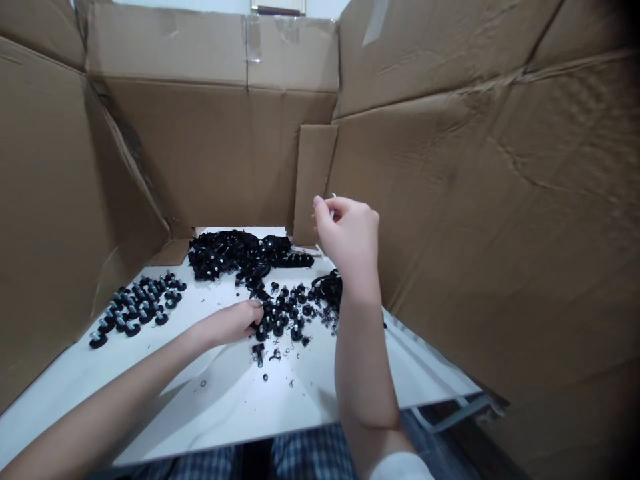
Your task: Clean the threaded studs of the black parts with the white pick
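Note:
My left hand [231, 323] reaches in from the lower left, its curled fingers among scattered black-and-silver threaded feet [285, 316]. Whether it grips one is hidden. My right hand [347, 243] is raised above the pile, with its fingertips pinched on a small white item [331, 212]. Neat rows of these feet [135, 307] stand at the left of the white board [210, 407]. A dense black heap [245, 253] lies at the back. One foot [258, 354] lies on its side near my left hand, among small black rings [290, 383].
Brown cardboard walls [500, 200] rise around three sides of the board, with a loose flap [314, 180] at the back right. A grey metal bracket [460, 414] shows under the board's right corner. My checked trousers [310, 457] show below its front edge.

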Available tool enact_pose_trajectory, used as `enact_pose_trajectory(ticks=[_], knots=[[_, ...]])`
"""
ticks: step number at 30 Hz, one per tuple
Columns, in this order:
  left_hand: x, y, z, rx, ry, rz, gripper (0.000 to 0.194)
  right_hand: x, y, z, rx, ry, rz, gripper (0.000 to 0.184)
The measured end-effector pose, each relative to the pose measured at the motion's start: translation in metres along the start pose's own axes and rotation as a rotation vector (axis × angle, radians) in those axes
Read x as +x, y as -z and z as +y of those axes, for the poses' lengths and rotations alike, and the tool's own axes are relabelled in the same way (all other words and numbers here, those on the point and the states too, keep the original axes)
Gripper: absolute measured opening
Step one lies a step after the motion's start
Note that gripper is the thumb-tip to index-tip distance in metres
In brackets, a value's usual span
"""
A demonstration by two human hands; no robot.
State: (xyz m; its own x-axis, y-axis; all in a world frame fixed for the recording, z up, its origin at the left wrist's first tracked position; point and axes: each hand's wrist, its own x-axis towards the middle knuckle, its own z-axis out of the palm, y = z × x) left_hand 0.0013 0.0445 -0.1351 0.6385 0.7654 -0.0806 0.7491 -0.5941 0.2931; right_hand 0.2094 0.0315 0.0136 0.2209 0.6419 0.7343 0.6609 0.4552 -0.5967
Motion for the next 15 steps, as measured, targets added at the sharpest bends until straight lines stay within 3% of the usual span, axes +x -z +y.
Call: enact_pose_trajectory(ticks=[6,10,12,13,15], knots=[[0.010,-0.001,-0.017,-0.011,0.013,-0.012,0.016,0.001,0.003,0.002,0.043,0.009,-0.022,0.033],[0.004,0.031,-0.018,-0.091,-0.003,0.040,0.024,-0.002,0.006,-0.004,0.071,0.076,-0.035,0.026],[-0.003,0.058,-0.011,-0.160,-0.019,0.153,0.029,-0.005,0.008,-0.007,0.106,0.122,-0.057,0.021],[-0.007,0.072,-0.004,-0.212,-0.020,0.268,0.030,-0.006,0.009,-0.008,0.119,0.144,-0.070,0.019],[-0.015,0.097,0.013,-0.529,-0.002,0.675,0.027,-0.008,0.008,-0.010,0.142,0.188,-0.099,0.014]])
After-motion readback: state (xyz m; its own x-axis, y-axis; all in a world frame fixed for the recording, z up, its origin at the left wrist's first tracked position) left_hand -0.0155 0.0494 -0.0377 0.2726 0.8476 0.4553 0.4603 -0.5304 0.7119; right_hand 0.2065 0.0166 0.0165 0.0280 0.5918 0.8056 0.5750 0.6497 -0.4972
